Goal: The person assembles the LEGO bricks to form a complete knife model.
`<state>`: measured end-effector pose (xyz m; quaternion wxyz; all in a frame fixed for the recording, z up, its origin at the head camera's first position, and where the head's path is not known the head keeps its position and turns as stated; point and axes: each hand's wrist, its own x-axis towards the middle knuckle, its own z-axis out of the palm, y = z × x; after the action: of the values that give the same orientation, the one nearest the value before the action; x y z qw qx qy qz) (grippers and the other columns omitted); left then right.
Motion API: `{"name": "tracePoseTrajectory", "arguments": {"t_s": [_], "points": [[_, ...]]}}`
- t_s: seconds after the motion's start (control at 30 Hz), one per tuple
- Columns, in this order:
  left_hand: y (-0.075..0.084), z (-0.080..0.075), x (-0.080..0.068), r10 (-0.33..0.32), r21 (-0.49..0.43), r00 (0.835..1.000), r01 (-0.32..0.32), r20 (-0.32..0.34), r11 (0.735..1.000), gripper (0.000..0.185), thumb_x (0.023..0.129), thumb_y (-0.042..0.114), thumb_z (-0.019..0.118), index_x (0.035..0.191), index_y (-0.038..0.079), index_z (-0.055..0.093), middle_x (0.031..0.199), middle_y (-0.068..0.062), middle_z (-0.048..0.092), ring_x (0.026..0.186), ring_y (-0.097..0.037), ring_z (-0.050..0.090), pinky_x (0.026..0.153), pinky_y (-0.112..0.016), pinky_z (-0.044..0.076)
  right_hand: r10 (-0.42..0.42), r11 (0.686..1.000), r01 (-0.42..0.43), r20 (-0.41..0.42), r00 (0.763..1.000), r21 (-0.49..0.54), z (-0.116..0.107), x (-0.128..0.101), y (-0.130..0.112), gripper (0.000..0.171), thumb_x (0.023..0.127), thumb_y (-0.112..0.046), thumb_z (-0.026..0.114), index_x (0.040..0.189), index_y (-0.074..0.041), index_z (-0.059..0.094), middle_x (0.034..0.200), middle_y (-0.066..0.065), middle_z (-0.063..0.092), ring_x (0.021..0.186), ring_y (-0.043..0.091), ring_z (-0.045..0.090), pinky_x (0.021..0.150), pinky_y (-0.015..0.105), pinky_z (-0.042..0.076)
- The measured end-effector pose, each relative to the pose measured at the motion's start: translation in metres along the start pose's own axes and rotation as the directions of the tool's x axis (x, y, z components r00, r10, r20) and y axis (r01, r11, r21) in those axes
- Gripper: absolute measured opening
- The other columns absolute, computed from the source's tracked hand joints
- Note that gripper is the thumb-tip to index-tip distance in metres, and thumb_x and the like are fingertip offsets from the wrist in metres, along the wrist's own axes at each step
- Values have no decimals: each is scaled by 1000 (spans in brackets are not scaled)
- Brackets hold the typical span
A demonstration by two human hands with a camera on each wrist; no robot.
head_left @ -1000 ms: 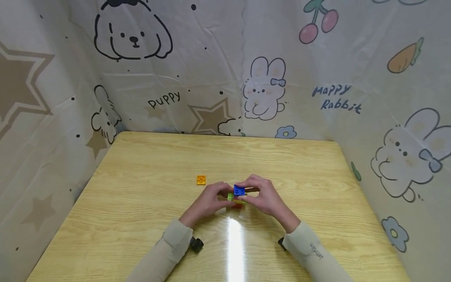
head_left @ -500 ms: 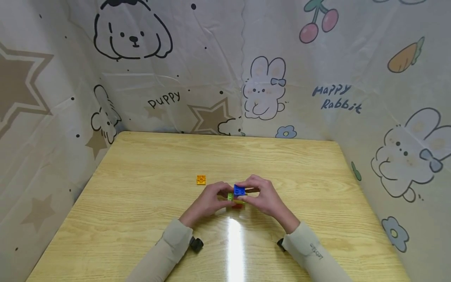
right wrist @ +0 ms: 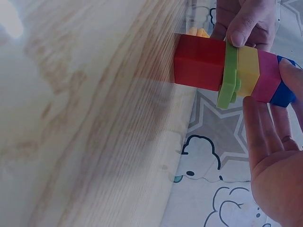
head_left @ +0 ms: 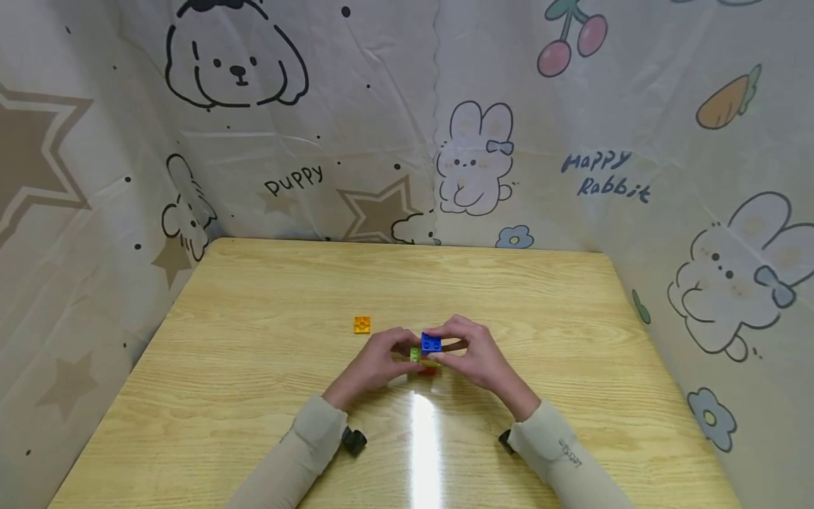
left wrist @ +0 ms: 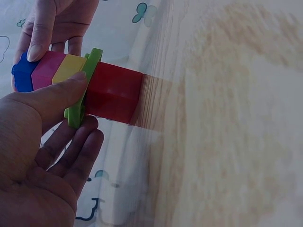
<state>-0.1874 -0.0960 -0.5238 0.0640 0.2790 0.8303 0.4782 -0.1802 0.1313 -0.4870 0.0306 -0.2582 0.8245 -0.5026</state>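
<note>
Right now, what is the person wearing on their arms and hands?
Both arms are in long, light beige sleeves; the right sleeve has small dark lettering near the cuff, too small to read. A small black device sits at each wrist. The left hand and right hand are bare: no gloves.

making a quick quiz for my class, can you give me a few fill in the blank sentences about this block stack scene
1. The bottom block of the stack, standing on the table, is ____.
2. The top block of the stack is ____.
3. A flat ____ piece sits between the red block and the yellow block.
4. A lone orange piece lies on the table on the side of the ____ hand.

Missing words: red; blue; green; left
</note>
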Motion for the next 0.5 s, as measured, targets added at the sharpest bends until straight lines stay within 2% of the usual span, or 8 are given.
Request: {"name": "tracePoseTrajectory", "arguments": {"t_s": [0.27, 0.5], "points": [[0, 3, -1, -20, 1, 1000, 20, -16, 1000, 30, 83, 23, 76, 111, 28, 66, 104, 13, 63, 88, -6, 59, 82, -28, 54, -3, 1000, 3, 3, 1000, -4, 1, 0, 2, 33, 83, -27, 75, 115, -30, 69, 100, -9, 61, 100, 16, 64, 75, 34, 58], [-2, 5, -3, -5, 10, 999, 5, -34, 1000, 34, 83, 21, 76, 115, 23, 64, 110, 9, 62, 91, -8, 61, 82, -26, 54, -9, 1000, 9, -6, 1000, 4, 2, 0, 2, 33, 83, -28, 75, 116, -30, 69, 101, -8, 61, 100, 17, 64, 74, 31, 58]]}}
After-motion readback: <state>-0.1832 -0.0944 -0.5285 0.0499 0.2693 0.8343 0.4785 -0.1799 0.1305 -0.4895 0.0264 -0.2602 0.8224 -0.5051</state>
